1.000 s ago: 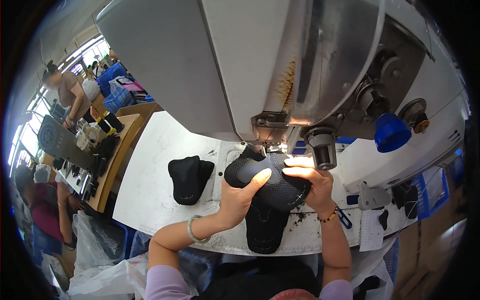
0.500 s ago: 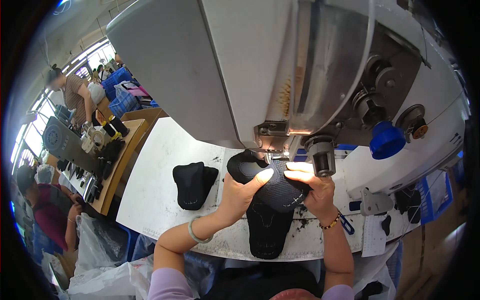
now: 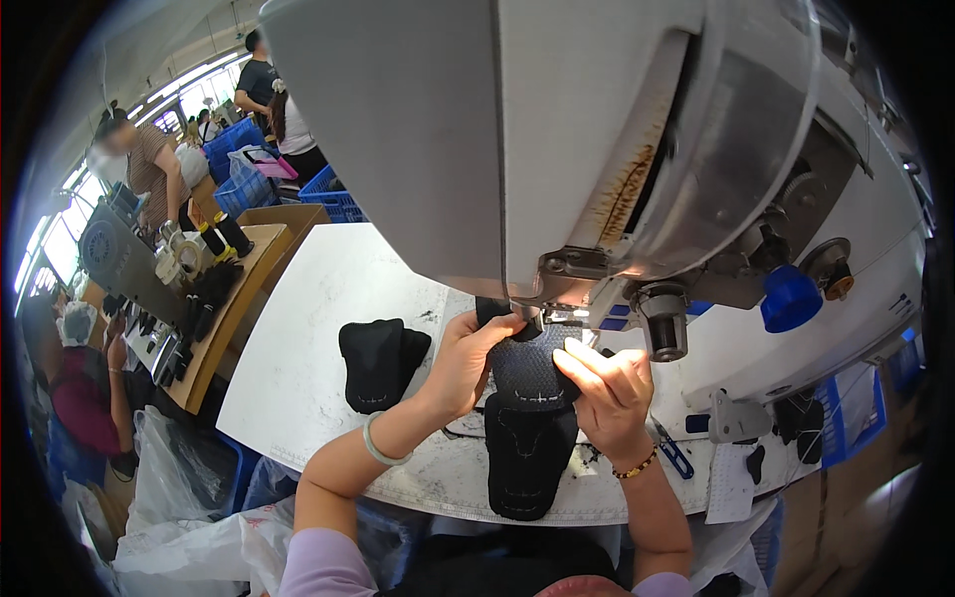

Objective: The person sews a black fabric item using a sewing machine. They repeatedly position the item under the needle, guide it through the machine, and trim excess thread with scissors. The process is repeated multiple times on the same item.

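A black textured shoe upper (image 3: 537, 373) lies beneath the needle area of a large white sewing machine (image 3: 398, 129), lit by its lamp. White stitch marks run along its near edge. My left hand (image 3: 463, 363) grips its left side, thumb on top close to the presser foot. On the right side, my right hand (image 3: 612, 393) pinches the edge between thumb and curled fingers. Another black shoe upper (image 3: 530, 463), with pale marks, lies below it at the table's near edge. More black shoe pieces (image 3: 373, 363) lie stacked to the left.
Blue-handled thread snips (image 3: 674, 453) lie right of my right wrist. A paper sheet (image 3: 729, 483) hangs at the white table's (image 3: 288, 358) near right edge. Dark lint dots the tabletop. At left, another machine (image 3: 129, 259) stands on a wooden bench, with people and blue crates beyond.
The upper under the needle has turned and shifted slightly left. My right fingers have curled from stretched out flat to a pinch; my left thumb has moved nearer the presser foot. The view has shifted.
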The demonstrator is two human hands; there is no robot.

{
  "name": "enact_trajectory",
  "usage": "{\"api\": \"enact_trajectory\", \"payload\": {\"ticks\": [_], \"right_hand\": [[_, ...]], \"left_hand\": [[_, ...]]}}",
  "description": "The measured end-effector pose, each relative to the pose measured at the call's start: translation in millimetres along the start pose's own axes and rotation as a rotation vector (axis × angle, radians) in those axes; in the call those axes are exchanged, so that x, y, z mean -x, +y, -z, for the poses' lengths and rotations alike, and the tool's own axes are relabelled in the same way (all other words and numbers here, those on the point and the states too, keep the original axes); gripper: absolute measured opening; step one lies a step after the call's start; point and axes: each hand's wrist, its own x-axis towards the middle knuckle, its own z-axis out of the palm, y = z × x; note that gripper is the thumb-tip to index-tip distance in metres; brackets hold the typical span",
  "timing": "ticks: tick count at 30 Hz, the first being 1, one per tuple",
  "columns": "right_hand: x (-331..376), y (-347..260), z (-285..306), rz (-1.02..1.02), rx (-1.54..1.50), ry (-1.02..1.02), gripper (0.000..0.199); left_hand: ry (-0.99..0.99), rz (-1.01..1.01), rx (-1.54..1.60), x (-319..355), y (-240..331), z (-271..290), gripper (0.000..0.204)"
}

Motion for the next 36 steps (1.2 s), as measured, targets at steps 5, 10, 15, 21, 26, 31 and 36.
{"api": "enact_trajectory", "payload": {"ticks": [5,10,15,21,26,31,36], "right_hand": [[7,10,-3,-0.007,-0.079,0.030,0.033],[9,16,-11,-0.044,-0.111,0.129,0.021],[1,16,-8,-0.030,-0.147,0.091,0.029],[9,13,-2,-0.210,-0.139,0.095,0.028],[4,35,0,-0.300,-0.020,0.172,0.019],[-3,39,5,-0.441,-0.029,0.021,0.021],[-2,45,16,-0.633,-0.011,-0.105,0.018]], "left_hand": [[0.034,-0.017,-0.036,0,-3,0,0.014],[0.021,-0.063,-0.018,4,1,-4,0.015],[0.021,-0.120,-0.042,6,7,-8,0.014],[0.101,-0.178,-0.050,2,2,4,0.015],[0.242,-0.151,-0.279,24,52,95,0.029],[0.482,-0.018,-0.726,47,56,188,0.027],[0.438,-0.009,-0.917,42,47,193,0.026]]}}
